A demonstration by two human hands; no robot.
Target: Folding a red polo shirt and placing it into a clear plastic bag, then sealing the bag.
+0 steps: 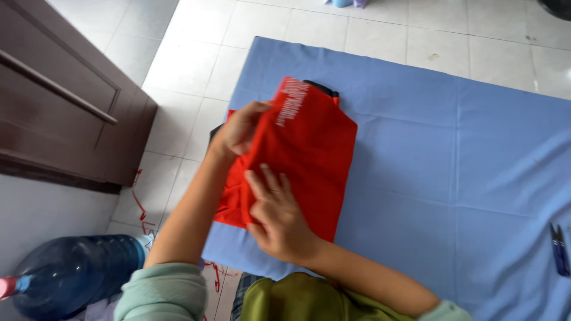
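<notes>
Right hand [278, 217] flat, fingers spread, pressing folded red shirt [309, 154] on blue cloth [452, 166], left hand [241, 128] gripping its far-left fold, white print, black trim

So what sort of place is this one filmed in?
Probably a home or small workshop floor used for sewing or folding: a blue cloth spread over white floor tiles, a red garment under both hands, red thread scraps, and a large water bottle.
</notes>
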